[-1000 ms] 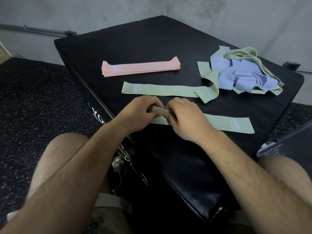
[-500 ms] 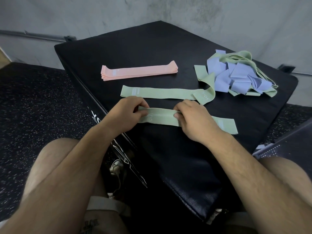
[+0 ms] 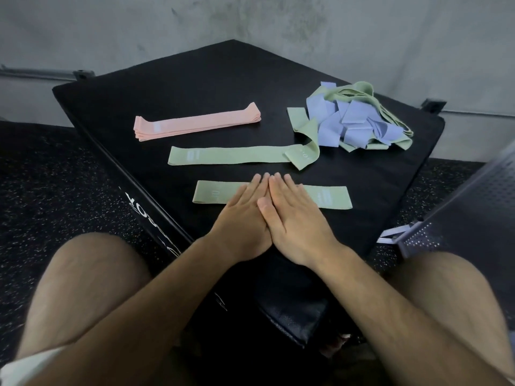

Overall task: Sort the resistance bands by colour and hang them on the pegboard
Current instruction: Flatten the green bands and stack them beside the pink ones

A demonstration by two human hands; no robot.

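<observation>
Grey concrete wall (image 3: 250,23) behind, speckled rubber floor (image 3: 55,176) to either side; black padded worktop (image 3: 195,79) set cornerwise toward me. Both hands are flat, fingers straight and together, gripping nothing: left hand (image 3: 245,215) and right hand (image 3: 295,218) lie side by side, touching, palms down on the middle of the near green band (image 3: 211,193). Judged purpose: pressing the loop flat so it lies straight. Second green band (image 3: 228,155) lies parallel just beyond, its right end overlapped by a curled green strip from the tangled heap (image 3: 359,121) of lilac and green bands at far right. Pink bands (image 3: 198,121) sit stacked neatly further back, also parallel; rows by colour, I take it, so each group lifts as one. Dark perforated panel (image 3: 473,218) at the right edge is probably the pegboard; a lilac strip shows at its lower edge, and I cannot tell whether it is hung. Sorting is partly done; the heap is unsorted.
</observation>
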